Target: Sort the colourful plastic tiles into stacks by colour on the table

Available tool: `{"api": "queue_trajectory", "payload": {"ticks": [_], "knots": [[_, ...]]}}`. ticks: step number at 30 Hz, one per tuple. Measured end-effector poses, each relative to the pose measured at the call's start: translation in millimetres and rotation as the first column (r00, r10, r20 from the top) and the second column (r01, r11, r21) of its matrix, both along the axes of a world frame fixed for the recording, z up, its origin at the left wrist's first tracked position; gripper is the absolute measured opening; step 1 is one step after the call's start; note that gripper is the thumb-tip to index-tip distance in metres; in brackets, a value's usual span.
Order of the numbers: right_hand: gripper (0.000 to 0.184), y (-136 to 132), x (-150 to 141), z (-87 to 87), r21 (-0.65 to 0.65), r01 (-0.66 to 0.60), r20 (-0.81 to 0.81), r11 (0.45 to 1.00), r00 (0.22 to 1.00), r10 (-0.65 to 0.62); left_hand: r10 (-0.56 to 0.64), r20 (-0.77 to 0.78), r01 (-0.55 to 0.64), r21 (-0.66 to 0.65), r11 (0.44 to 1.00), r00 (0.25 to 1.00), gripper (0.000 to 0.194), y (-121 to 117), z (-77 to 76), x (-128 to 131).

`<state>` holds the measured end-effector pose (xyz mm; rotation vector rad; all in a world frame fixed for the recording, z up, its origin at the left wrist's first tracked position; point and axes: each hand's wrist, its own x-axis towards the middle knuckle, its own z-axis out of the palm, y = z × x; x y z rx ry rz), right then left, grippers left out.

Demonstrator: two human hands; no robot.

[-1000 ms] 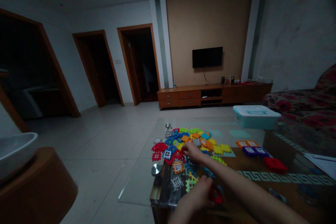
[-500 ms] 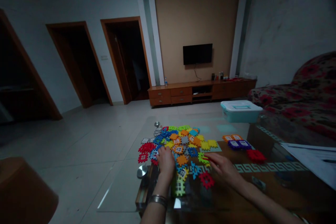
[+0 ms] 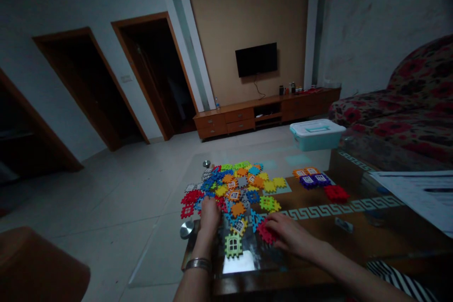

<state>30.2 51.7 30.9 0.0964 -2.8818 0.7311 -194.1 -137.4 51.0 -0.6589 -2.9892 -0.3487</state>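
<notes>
Right hand lay curved over a red plastic waffle tile, fingers touching it; grasp unclear. Left hand pressed fingers-down at the multicoloured tile heap's near edge, grip unclear, on the glass tabletop.

head-worn view | faces forward, down | over left hand, right hand

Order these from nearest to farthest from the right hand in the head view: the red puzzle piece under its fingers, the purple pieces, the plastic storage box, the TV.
1. Red puzzle piece: at the fingertips of the right hand.
2. Purple pieces: ahead, on the table's right.
3. Plastic storage box: at the table's far end.
4. TV: on the far wall.
</notes>
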Motion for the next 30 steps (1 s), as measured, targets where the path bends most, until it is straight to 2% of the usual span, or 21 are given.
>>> {"api": "queue_trajectory", "payload": {"ticks": [3, 7, 14, 17, 19, 21, 24, 27, 30], "knots": [[0.020, 1, -2, 2.7, 0.043, 0.028, 0.054, 0.999, 0.998, -0.031, -0.004, -0.002, 0.005, 0.040, 0.999, 1.000, 0.014, -4, 4.5, -1], [0.020, 4, -4, 0.1, 0.103, 0.082, 0.045, 0.991, 0.995, -0.087, 0.001, 0.005, -0.001, 0.108, 0.994, 1.000, 0.012, -9, 8.7, -3], [0.022, 10, -4, -9.3, 0.112, 0.127, -0.023, 0.986, 0.992, -0.126, 0.137, -0.037, -0.126, 0.216, 0.968, 0.990, 0.014, -15, 14.8, -7], [0.023, 12, -5, -9.7, 0.131, 0.157, -0.038, 0.979, 0.987, -0.153, 0.161, -0.055, -0.130, 0.373, 0.919, 0.985, 0.012, -14, 20.6, -5], [0.023, 12, -4, -8.1, 0.144, 0.173, -0.024, 0.974, 0.985, -0.171, 0.092, -0.006, -0.074, 0.538, 0.840, 0.996, 0.008, -8, 22.9, 0], [0.024, 13, -1, -5.4, 0.148, 0.181, -0.003, 0.972, 0.983, -0.182, -0.055, 0.098, -0.026, 0.677, 0.735, 0.994, 0.003, 0, 22.2, 10], [0.024, 13, 4, -0.5, 0.143, 0.192, 0.021, 0.971, 0.980, -0.197, -0.318, 0.276, -0.024, 0.789, 0.614, 0.907, 0.017, 18, 15.5, 32], [0.024, 15, 9, 4.4, 0.138, 0.202, 0.056, 0.970, 0.976, -0.211, -0.517, 0.410, -0.041, 0.811, 0.583, 0.751, 0.026, 37, 4.9, 59], [0.029, 20, 13, 11.1, 0.096, 0.202, 0.140, 0.975, 0.967, -0.214, -0.597, 0.487, -0.031, 0.790, 0.612, 0.637, 0.023, 53, -5.5, 81]]}}
